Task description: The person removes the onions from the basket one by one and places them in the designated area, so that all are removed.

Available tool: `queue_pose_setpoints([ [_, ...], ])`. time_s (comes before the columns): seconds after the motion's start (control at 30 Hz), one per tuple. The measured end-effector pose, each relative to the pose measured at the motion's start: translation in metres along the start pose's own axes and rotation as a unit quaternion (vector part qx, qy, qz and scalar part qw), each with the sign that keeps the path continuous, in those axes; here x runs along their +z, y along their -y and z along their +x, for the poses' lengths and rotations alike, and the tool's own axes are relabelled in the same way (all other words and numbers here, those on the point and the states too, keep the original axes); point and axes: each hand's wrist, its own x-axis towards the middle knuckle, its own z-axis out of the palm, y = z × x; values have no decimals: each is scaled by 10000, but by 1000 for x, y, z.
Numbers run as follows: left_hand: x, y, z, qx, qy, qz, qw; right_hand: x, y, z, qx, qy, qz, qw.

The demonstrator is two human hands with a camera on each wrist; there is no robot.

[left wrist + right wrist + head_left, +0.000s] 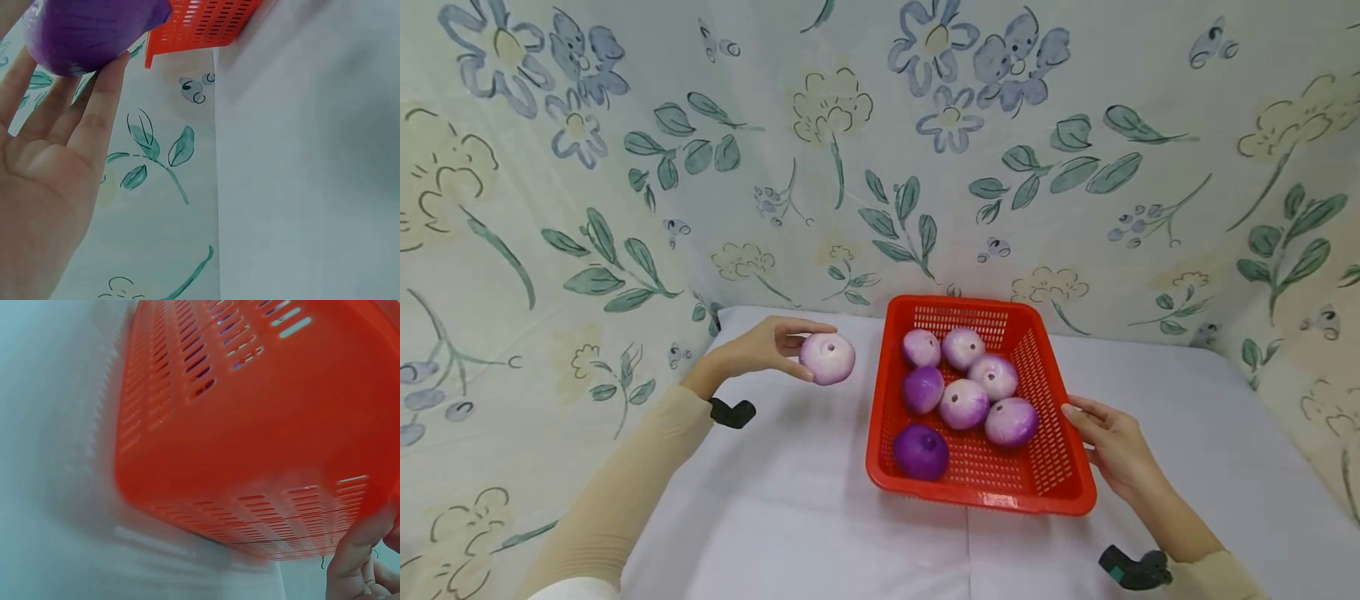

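My left hand [766,344] holds a pale purple-and-white onion [827,359] above the table, left of the basket and apart from it. The left wrist view shows the darker purple side of that onion [94,34] against the fingers. On the other side, my right hand [1116,446] grips the right rim of a red plastic basket [973,496], thumb on top and fingers below the edge. Several onions [964,404] lie in the basket, mostly toward its back and middle. A deep purple onion [921,452] sits at its front left.
A white cloth [775,508] covers the table under the basket. Floral fabric [820,167] hangs behind the table and along both sides. Each wrist carries a small black camera, such as the left wrist's camera [732,413].
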Motion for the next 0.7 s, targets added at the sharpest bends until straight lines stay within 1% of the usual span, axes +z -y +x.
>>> queue_pose_setpoints([
  [0.17,-8,12,-9,-155,-278,33,9995,-1,1,0,-23,53,-7,10000],
  [0.33,-12,23,-14,-286,-402,-125,9987,-2,1,0,-2,60,21,10000],
  [0.5,-16,36,-19,-269,-522,-367,9976,-1,1,0,-9,35,80,10000],
  [0.7,-17,52,-22,-209,-698,-514,9960,2,2,-2,-99,-79,-59,9999],
])
